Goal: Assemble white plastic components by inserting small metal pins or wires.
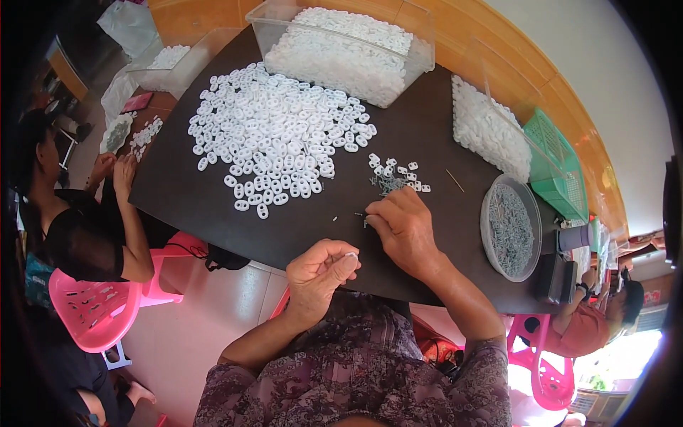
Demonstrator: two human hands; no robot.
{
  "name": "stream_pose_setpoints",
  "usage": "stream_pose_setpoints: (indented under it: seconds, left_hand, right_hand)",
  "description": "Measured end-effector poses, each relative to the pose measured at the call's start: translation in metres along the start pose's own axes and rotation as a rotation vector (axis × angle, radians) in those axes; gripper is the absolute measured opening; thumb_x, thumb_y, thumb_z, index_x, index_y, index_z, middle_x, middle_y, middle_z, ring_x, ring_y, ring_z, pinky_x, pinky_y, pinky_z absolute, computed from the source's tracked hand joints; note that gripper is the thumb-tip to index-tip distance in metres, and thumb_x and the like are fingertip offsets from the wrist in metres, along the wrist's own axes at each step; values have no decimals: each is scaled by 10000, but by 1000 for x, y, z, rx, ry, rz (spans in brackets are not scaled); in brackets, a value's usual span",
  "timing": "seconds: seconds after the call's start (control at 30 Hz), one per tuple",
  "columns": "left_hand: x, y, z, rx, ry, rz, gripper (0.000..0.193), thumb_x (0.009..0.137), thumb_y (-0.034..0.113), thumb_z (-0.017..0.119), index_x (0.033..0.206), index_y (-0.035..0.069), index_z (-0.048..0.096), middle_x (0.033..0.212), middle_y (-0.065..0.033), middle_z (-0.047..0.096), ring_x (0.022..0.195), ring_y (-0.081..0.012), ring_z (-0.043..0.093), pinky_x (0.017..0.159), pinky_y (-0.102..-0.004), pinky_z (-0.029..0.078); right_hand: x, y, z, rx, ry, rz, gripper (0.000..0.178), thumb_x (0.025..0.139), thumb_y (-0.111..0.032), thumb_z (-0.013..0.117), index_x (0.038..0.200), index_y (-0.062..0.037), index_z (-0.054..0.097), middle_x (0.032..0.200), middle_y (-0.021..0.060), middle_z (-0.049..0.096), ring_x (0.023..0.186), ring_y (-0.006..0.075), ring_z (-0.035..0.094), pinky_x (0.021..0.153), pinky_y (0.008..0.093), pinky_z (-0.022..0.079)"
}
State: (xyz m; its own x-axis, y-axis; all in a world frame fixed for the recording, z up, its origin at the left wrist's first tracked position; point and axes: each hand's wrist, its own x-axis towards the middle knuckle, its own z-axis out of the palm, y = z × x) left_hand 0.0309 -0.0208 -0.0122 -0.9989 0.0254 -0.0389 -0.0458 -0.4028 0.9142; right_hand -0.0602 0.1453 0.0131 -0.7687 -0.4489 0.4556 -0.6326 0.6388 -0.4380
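"What is the shirt (341,363) like?"
"Dark purple, with a paler, mottled print all over."
"And the sleeves (487,377)?"
"Short, in the same patterned cloth. Below them, the forearms (466,295), left hand (318,277) and right hand (405,229) are bare."

No legible text, number or sign, only pale marks too small to read on a teal package (39,280) beyond the table's (171,171) left edge.

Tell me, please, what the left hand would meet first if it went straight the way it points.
Probably the right hand: the left hand points toward it, up and rightward in the picture, though their relative heights are unclear.
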Motion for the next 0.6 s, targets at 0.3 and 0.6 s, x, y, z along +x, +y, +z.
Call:
stream_pose_setpoints:
  seconds: [0.3, 0.6]
  left_hand:
    - [1, 0, 0, -32, 26, -4, 180, 906, 146, 652, 1016, 5, 634, 850, -44, 657, 703, -69, 600, 606, -191, 471]
    - [15, 6, 2, -142, 72, -8, 171, 888, 101, 658, 976, -44, 636, 806, -101, 659, 625, -116, 597, 546, -219, 470]
  right_hand:
    - [15, -2, 18, -234, -168, -163, 146, 651, -24, 675, 660, -50, 532, 710, 93, 518, 747, 284, 516, 658, 385, 447]
    - [6, -26, -22, 264, -139, 29, 128, 733, 40, 670, 799, -21, 578, 771, 71, 559, 679, 206, 555, 619, 298, 469]
